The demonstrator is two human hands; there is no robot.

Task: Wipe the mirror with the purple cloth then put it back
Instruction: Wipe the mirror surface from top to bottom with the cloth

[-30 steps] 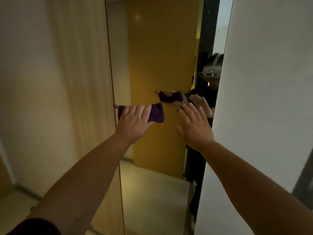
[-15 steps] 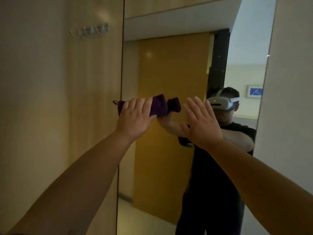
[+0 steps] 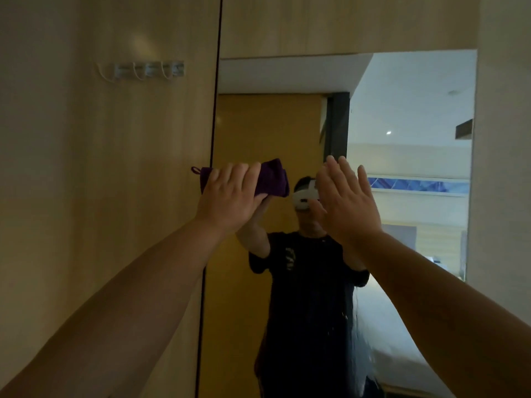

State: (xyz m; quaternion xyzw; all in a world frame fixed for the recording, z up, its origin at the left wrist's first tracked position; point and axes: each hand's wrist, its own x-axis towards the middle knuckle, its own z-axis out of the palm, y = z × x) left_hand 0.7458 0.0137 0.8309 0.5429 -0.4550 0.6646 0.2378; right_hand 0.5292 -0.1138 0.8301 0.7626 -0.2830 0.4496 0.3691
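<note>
I see the purple cloth [image 3: 271, 178] bunched into a thick roll, dark violet, with a small hanging loop at its left end. The left hand [image 3: 230, 196] clamps it flat against the mirror [image 3: 273, 130], near the glass's left edge. The right hand [image 3: 346, 196] is raised beside it, fingers spread, holding nothing; contact with the glass unclear. Wall hooks [image 3: 143, 70] sit upper left on the wood panel [image 3: 100, 168].

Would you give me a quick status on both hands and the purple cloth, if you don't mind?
Left hand shut on purple cloth, held up at mirror's left edge. Right hand open, flat, empty. Nothing in the way.
</note>
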